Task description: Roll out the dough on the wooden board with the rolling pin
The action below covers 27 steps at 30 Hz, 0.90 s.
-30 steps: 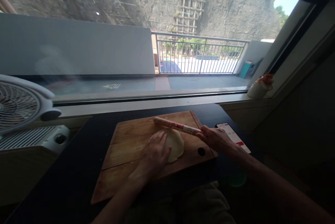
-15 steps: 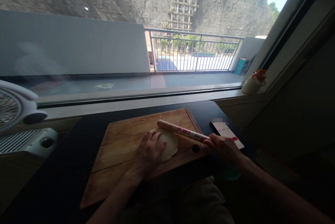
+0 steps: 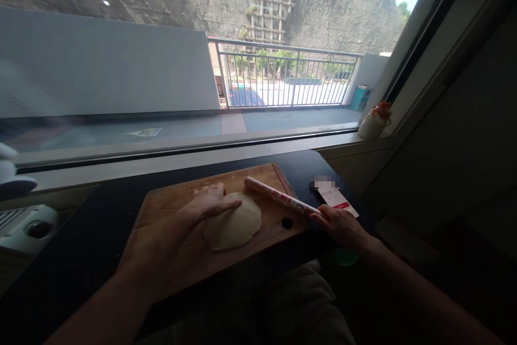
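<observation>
A flat, roundish sheet of dough [image 3: 236,224] lies on a wooden cutting board [image 3: 161,202]. Over the dough's upper left edge is my left hand [image 3: 208,202], its thumb stretched across the dough and its other fingers reaching toward the board; their tips are partly hidden. My right hand [image 3: 333,221] is wrapped around the near right end of a rolling pin [image 3: 278,197] with a printed red-and-white covering. The pin slants over the board's right part, its far end just beyond the dough's upper right edge.
The board rests on a dark table [image 3: 301,164]. A phone [image 3: 337,199] showing a timer lies right of the board. On the windowsill stands a white pot-like ornament [image 3: 374,125]. A white appliance [image 3: 30,226] is at the left, and a green round object [image 3: 345,257] sits below the table edge.
My left hand has moved from lying on the dough to its upper left edge, uncovering more of the sheet. The right hand still grips the rolling pin. The view has shifted right.
</observation>
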### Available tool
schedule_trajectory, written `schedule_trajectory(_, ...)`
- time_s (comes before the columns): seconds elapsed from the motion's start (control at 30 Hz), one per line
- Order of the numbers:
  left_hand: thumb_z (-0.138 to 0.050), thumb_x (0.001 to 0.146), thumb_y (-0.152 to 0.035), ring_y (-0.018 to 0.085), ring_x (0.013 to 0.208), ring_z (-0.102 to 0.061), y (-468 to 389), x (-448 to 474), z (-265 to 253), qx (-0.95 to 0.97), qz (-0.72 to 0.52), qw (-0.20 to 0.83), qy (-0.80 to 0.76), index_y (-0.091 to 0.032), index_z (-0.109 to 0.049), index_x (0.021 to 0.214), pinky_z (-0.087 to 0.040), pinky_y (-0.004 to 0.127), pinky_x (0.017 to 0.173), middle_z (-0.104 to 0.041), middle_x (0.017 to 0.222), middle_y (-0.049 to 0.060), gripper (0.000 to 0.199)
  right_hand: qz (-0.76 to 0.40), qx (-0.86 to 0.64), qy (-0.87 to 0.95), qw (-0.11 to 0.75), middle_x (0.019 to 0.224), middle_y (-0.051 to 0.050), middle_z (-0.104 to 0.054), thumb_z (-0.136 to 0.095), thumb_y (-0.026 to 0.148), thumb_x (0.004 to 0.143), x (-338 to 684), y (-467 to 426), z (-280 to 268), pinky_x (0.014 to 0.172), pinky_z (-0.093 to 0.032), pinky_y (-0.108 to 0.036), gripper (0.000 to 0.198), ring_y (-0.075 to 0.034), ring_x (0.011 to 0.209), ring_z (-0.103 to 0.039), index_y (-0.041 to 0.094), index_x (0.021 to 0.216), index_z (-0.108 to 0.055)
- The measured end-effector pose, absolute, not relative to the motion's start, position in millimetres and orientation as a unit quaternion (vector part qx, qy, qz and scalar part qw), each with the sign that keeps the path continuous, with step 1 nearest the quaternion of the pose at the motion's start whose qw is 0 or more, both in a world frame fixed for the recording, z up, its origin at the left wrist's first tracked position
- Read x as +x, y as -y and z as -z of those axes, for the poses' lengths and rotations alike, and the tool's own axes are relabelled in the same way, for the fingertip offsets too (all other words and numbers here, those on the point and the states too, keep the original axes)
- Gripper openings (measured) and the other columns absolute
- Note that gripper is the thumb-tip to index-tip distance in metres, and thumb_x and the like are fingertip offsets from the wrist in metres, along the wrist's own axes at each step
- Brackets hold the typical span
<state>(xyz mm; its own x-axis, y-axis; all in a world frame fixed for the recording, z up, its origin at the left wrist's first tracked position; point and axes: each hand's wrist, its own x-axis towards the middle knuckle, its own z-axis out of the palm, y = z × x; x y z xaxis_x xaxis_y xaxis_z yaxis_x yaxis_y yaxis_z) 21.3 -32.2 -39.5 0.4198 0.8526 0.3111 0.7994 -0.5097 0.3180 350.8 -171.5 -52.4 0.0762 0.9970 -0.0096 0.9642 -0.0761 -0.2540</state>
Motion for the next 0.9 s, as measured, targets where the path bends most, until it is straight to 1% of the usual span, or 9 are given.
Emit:
schedule_trajectory(0.1, -0.044, 0.077, -0.052, 0.021, 0.089, -0.056, 20, 18, 32, 0.839, -0.172, 0.129, -0.500, -0.019, -0.062, 0.086, -0.044, 0.029, 0.072, -0.067, 0.085, 0.004, 0.039, -0.131, -0.720, 0.671, 0.117, 0.072, -0.001, -0.063, -0.037, 0.051, 0.090, 341, 174, 46, 0.055, -0.031, -0.022, 0.034, -0.016, 0.068, -0.060, 0.021, 0.093, -0.054)
schedule_trajectory(0.2, -0.047, 0.075, -0.054, 0.021, 0.079, -0.059, 8, 14, 27, 0.823, -0.117, 0.186, -0.524, -0.017, -0.063, 0.083, -0.045, 0.029, 0.066, -0.066, 0.081, 0.004, 0.041, -0.189, -0.681, 0.692, 0.151, 0.077, 0.000, -0.065, -0.037, 0.046, 0.091, 331, 178, 40, 0.056, -0.036, -0.022, 0.035, -0.017, 0.069, -0.062, 0.023, 0.113, -0.049)
schedule_trajectory(0.27, -0.044, 0.077, -0.052, 0.022, 0.083, -0.060, 8, 8, 30, 0.798, -0.136, 0.153, -0.566, -0.017, -0.062, 0.091, -0.046, 0.031, 0.070, -0.066, 0.089, 0.006, 0.042, -0.183, -0.672, 0.695, 0.180, 0.085, -0.002, -0.066, -0.034, 0.042, 0.092, 322, 183, 42, 0.059, -0.041, -0.023, 0.039, -0.018, 0.074, -0.063, 0.025, 0.125, -0.044)
schedule_trajectory(0.37, -0.040, 0.082, -0.047, 0.027, 0.109, -0.053, 23, 0, 46, 0.779, -0.186, 0.027, -0.598, -0.015, -0.055, 0.113, -0.040, 0.039, 0.091, -0.058, 0.117, 0.012, 0.047, -0.122, -0.689, 0.681, 0.216, 0.100, -0.006, -0.066, -0.033, 0.037, 0.091, 306, 191, 55, 0.064, -0.046, -0.027, 0.046, -0.020, 0.079, -0.064, 0.026, 0.135, -0.037)
schedule_trajectory(0.43, -0.036, 0.085, -0.043, 0.026, 0.124, -0.041, 38, 1, 60, 0.800, -0.179, -0.007, -0.573, -0.014, -0.046, 0.125, -0.030, 0.042, 0.102, -0.048, 0.132, 0.013, 0.050, -0.117, -0.665, 0.697, 0.239, 0.106, -0.008, -0.064, -0.034, 0.035, 0.090, 296, 196, 66, 0.066, -0.049, -0.028, 0.049, -0.020, 0.082, -0.065, 0.026, 0.138, -0.034)
schedule_trajectory(0.57, -0.028, 0.089, -0.044, 0.024, 0.132, -0.030, 57, 11, 78, 0.813, -0.155, -0.011, -0.561, -0.012, -0.035, 0.134, -0.020, 0.044, 0.108, -0.038, 0.141, 0.012, 0.056, -0.125, -0.659, 0.692, 0.265, 0.113, -0.006, -0.063, -0.035, 0.036, 0.090, 291, 199, 74, 0.072, -0.052, -0.029, 0.047, -0.021, 0.091, -0.064, 0.029, 0.136, -0.036)
schedule_trajectory(0.63, -0.028, 0.089, -0.045, 0.024, 0.132, -0.029, 58, 13, 81, 0.812, -0.159, -0.018, -0.561, -0.011, -0.034, 0.135, -0.019, 0.044, 0.109, -0.037, 0.141, 0.012, 0.058, -0.114, -0.674, 0.682, 0.260, 0.113, -0.006, -0.063, -0.035, 0.036, 0.090, 293, 198, 74, 0.071, -0.052, -0.031, 0.048, -0.022, 0.091, -0.064, 0.029, 0.137, -0.035)
schedule_trajectory(0.77, -0.030, 0.089, -0.044, 0.025, 0.131, -0.031, 55, 12, 82, 0.812, -0.169, -0.030, -0.558, -0.012, -0.035, 0.135, -0.021, 0.045, 0.108, -0.039, 0.140, 0.012, 0.056, -0.131, -0.624, 0.718, 0.280, 0.117, -0.006, -0.061, -0.036, 0.035, 0.089, 297, 195, 73, 0.074, -0.052, -0.029, 0.047, -0.021, 0.094, -0.064, 0.028, 0.136, -0.038)
schedule_trajectory(0.9, -0.029, 0.089, -0.044, 0.025, 0.131, -0.031, 54, 12, 85, 0.811, -0.170, -0.037, -0.558, -0.011, -0.035, 0.135, -0.022, 0.045, 0.108, -0.039, 0.140, 0.013, 0.057, -0.113, -0.655, 0.706, 0.245, 0.108, -0.005, -0.065, -0.038, 0.036, 0.089, 301, 182, 65, 0.069, -0.052, -0.029, 0.048, -0.021, 0.084, -0.066, 0.028, 0.136, -0.037)
